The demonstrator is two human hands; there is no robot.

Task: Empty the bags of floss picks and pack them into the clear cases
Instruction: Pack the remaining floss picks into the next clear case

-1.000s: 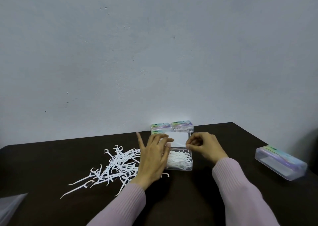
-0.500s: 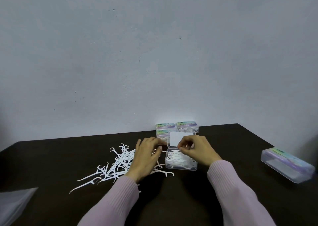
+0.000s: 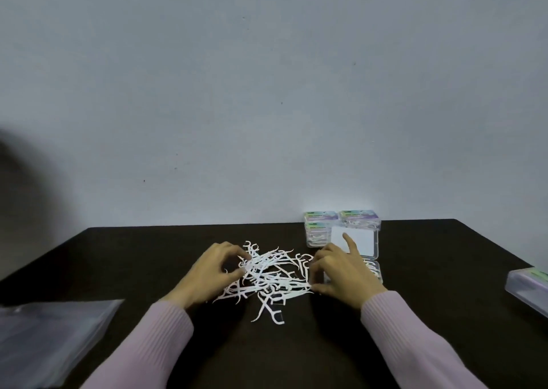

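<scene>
Head view: a loose heap of white floss picks is spread on the dark table, and it is flanked by both hands, apparently so that the scattered picks can be raked together into a bunch. The left hand is set at the heap's left edge with fingers curled onto the picks; whether any are actually pinched cannot be told. The right hand is pressed against the heap's right edge, thumb low and forefinger raised, and its hold cannot be told either. Just beside it the open clear case is kept within reach, partly filled, its lid laid back. Three closed cases are stacked against the wall, seemingly finished. An emptied bag lies at the near left, and another case is parked at the right.
</scene>
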